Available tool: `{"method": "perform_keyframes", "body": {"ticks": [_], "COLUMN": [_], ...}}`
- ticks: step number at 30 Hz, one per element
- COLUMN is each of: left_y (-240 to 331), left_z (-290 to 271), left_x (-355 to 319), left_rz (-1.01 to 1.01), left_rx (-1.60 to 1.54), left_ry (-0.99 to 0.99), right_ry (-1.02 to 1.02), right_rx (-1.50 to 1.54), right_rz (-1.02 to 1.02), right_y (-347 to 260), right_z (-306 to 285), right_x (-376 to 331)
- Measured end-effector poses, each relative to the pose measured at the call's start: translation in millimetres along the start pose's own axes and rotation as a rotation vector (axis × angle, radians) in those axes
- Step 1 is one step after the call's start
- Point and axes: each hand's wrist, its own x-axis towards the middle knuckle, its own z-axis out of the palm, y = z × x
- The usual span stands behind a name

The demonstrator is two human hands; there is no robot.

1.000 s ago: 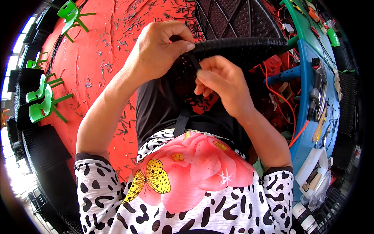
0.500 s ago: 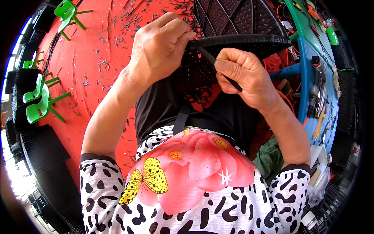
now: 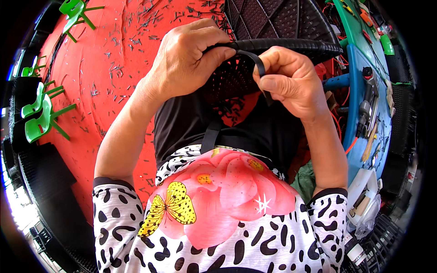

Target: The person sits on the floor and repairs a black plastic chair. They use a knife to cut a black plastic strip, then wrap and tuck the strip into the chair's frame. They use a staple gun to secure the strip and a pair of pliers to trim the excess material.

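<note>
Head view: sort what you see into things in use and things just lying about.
In use: left hand, right hand, black woven chair, black strip.
Lying about: green chairs, black offcuts, blue bench.

Green plastic chairs [image 3: 43,119] stand at my left on the red floor [image 3: 104,68], which is strewn with dark clippings [image 3: 116,73]; a blue bench [image 3: 371,113] with tools sits at my right.

Red floor [image 3: 114,68], green chairs [image 3: 43,119]
</note>
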Motion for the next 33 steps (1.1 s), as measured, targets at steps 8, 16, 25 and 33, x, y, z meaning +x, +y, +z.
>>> {"method": "perform_keyframes", "body": {"ticks": [8, 16, 25, 33], "left_y": [-0.8, -2.2, -5.5, -8.0], "left_z": [1.1, 2.4, 2.7, 1.0], "left_x": [-3.0, -3.3, -4.8, -7.5], "left_rz": [-0.043, -0.028, -0.015, -0.012], "left_rx": [-0.004, -0.044, -0.059, -0.059], "left_ry": [0.029, 0.057, 0.067, 0.054], "right_ry": [0.400, 0.352, 0.403, 0.534], "right_rx": [-0.487, -0.123, -0.155, -0.740], "right_rz": [-0.372, -0.599, -0.670, -0.690], "right_y": [3.1, 29.6, 48.3, 53.3], "right_z": [28.2, 23.8, 28.6, 30.7], "right_x": [8.6, 15.8, 20.6, 12.8]}}
